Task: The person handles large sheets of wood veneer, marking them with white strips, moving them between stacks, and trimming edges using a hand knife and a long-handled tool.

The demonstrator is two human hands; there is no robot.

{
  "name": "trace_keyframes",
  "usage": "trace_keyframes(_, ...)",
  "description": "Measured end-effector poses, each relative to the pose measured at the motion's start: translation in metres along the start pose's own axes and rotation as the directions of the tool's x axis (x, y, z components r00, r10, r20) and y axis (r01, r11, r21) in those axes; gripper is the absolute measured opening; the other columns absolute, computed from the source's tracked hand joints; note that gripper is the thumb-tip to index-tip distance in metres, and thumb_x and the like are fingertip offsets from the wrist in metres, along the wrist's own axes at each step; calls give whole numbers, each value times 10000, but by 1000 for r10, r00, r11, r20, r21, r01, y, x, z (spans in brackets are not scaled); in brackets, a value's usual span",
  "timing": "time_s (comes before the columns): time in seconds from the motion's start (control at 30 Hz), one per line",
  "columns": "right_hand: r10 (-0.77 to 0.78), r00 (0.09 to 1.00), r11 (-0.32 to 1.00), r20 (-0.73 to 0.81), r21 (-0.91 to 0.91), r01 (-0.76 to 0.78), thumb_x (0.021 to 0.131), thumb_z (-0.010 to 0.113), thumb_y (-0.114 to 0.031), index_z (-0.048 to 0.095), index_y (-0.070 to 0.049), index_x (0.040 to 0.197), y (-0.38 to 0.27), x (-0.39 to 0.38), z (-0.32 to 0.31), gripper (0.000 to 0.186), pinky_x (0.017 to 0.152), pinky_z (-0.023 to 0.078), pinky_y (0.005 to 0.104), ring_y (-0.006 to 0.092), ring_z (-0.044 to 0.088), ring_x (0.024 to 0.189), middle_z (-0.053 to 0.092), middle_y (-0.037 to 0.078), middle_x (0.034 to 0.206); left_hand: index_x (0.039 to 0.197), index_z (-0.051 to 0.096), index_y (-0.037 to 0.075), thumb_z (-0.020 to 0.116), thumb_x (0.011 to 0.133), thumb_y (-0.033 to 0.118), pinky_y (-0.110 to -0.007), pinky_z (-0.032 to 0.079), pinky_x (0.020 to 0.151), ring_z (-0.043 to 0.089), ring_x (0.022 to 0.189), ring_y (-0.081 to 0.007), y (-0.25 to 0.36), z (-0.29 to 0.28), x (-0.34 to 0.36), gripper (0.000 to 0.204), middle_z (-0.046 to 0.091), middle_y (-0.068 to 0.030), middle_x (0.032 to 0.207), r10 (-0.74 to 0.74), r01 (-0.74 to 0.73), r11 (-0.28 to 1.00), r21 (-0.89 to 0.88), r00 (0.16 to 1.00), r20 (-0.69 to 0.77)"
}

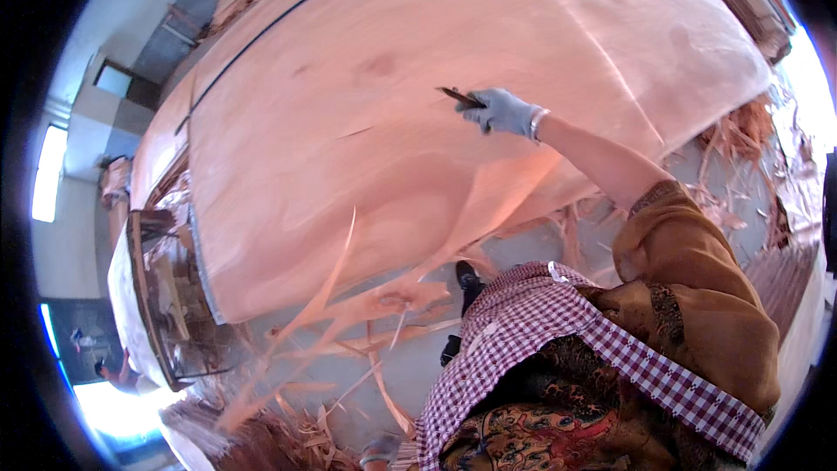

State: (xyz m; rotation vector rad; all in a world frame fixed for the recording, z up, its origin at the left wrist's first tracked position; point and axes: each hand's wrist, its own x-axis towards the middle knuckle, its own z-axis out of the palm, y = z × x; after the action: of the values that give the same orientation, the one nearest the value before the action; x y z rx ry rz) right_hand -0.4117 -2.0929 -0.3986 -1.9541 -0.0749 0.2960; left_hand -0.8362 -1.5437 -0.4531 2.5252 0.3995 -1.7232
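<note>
My right hand (506, 113), in a pale grey-blue glove, reaches out over a large sheet of thin reddish wood veneer (366, 157). Its fingers are closed around a dark, narrow knife (459, 98) that points left, its tip over the sheet. A short dark slit marks the veneer left of and below the knife. My left hand (380, 450), also gloved, is low at the bottom edge, beside my apron. Only part of it shows, blurred, so its fingers cannot be made out. Several torn veneer strips (336, 262) stand up and lie near it.
A dark straight bar (261, 35) lies across the far left of the sheet. At the left stands a wooden-framed rack (174, 296) with scraps. Veneer shavings (305, 436) litter the grey floor, with more scraps (741, 135) at right. Another person (122, 373) is far off at lower left.
</note>
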Motion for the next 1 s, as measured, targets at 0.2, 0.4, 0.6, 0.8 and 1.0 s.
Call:
trace_keyframes(0.2, 253, 707, 574, 661, 485, -659, 890, 542, -397, 607, -52, 1122, 17, -203, -9, 420, 641, 437, 221, 105, 560, 826, 640, 37, 895, 1032, 640, 55, 530, 842, 228, -338, 498, 791, 640, 897, -199, 173, -84, 3, 280, 661, -142, 961, 682, -682, 731, -21, 731, 35)
trace_keyframes(0.4, 266, 673, 920, 690, 27, -392, 885, 589, -271, 592, -54, 1141, 82, -314, -13, 336, 746, 446, 244, 86, 527, 800, 642, 18, 901, 1105, 570, -8, 488, 882, 106, -283, 498, 778, 619, 861, -157, 257, -223, -7, 263, 633, -94, 993, 813, -893, 322, -314, 431, -391)
trace_keyframes(0.6, 342, 732, 907, 589, -5, -420, 805, 668, -144, 626, -14, 991, 19, -284, -35, 231, 732, 460, 256, 97, 560, 794, 636, 39, 848, 1091, 576, -7, 516, 890, 124, -285, 502, 757, 617, 840, -179, 249, -311, -5, 247, 630, -104, 954, 638, -839, 196, -507, 502, -584)
trace_keyframes(0.8, 256, 957, 925, 139, 253, -284, 771, 673, -87, 601, 10, 912, -101, -181, -30, 185, 629, 470, 242, 107, 572, 676, 597, 46, 760, 1027, 614, 40, 548, 870, 147, -288, 481, 659, 618, 736, -137, 205, -350, 53, 202, 642, -90, 861, 555, -849, 510, 135, 206, -806)
trace_keyframes(1.0, 225, 971, 919, 82, 312, -240, 843, 636, -283, 605, -22, 930, -122, -38, 71, 276, 509, 411, 183, 53, 526, 586, 592, 20, 722, 981, 629, 23, 541, 893, 153, -261, 487, 631, 616, 717, -132, 216, -364, 78, 180, 645, -44, 859, 556, -921, 254, -294, 388, -735)
